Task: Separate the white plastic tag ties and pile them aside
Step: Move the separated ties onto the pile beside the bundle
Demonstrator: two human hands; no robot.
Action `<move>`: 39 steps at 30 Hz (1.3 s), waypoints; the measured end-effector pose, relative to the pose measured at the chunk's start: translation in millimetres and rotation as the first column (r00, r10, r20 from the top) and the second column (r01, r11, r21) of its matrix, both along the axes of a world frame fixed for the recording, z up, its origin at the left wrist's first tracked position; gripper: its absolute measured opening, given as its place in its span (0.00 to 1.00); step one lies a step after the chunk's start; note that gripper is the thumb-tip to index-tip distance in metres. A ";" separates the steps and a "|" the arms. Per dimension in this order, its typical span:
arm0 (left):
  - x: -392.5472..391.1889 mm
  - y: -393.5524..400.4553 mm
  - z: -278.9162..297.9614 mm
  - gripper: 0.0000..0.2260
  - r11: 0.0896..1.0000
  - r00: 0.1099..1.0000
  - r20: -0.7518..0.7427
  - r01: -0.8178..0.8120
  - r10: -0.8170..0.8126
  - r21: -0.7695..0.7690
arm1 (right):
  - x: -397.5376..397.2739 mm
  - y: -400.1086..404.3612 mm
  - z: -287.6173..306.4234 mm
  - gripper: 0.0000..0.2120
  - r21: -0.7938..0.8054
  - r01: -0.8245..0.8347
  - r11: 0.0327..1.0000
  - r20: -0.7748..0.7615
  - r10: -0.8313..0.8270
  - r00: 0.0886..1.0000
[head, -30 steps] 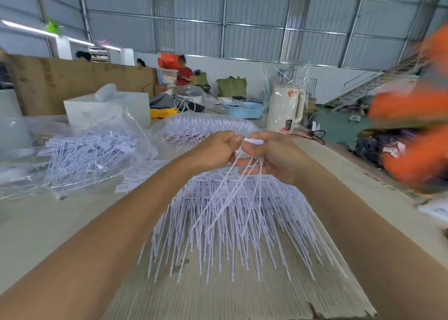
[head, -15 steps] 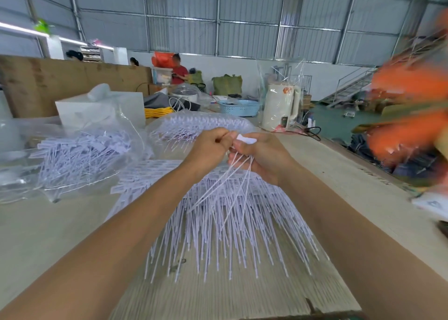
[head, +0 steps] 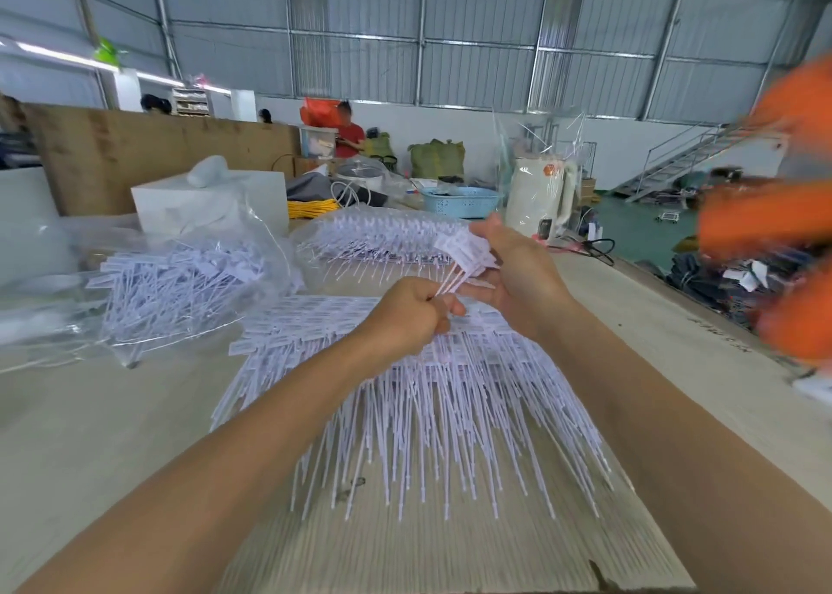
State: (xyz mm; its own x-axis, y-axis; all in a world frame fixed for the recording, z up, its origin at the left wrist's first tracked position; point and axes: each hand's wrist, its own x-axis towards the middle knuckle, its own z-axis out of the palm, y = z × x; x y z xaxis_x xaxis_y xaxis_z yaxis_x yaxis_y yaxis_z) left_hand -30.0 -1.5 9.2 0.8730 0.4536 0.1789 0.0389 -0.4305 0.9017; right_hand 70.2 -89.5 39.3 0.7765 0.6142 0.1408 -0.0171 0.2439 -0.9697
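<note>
A wide sheet of joined white plastic tag ties (head: 432, 395) lies on the table in front of me, its thin tails fanned toward me. Above its far edge my right hand (head: 517, 273) holds a small bunch of tag ties (head: 463, 251) by their flat label heads. My left hand (head: 405, 318) is closed in a fist around the tails of that same bunch, just below and left of the right hand. The tails run taut between the two hands.
A clear plastic bag of loose ties (head: 180, 287) sits at the left, another bagged bundle (head: 378, 237) behind the hands. A white box (head: 207, 201), a blue basket (head: 459, 201) and a wrapped white kettle (head: 540, 197) stand farther back. Blurred orange shapes (head: 765, 224) fill the right edge.
The hands have come apart: the left slid down along the tails toward me, while the right lifted the label heads up and to the right. The bunch now stretches between them.
</note>
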 end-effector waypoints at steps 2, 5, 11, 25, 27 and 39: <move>-7.2 2.5 1.7 0.15 0.999 1.000 0.000 -0.003 0.003 -0.041 | -5.9 2.6 0.6 0.10 0.015 -0.066 0.998 0.040 0.065 0.997; -16.7 2.2 0.9 0.14 0.997 0.999 0.022 -0.051 0.050 0.057 | -17.5 10.1 -2.6 0.11 0.052 -0.068 0.996 0.114 0.062 0.992; -45.0 17.6 -5.3 0.10 0.873 0.963 0.116 -0.268 0.241 0.407 | -39.9 41.8 -9.5 0.11 -0.020 -0.060 0.998 0.223 0.063 0.973; -183.4 173.3 -6.0 0.16 0.500 0.646 0.092 -0.666 0.758 0.554 | -153.9 208.6 -11.4 0.28 -0.338 -0.311 0.888 0.506 0.450 0.736; -179.8 203.7 -4.8 0.12 0.492 0.581 -0.005 -0.685 0.814 0.537 | -155.3 210.9 -11.7 0.22 -0.397 -0.336 0.854 0.503 0.509 0.699; -84.7 295.8 -32.0 0.11 0.454 0.452 -0.211 -0.539 0.867 0.709 | -65.7 122.3 -39.1 0.12 -0.773 -0.519 0.364 0.212 0.920 0.330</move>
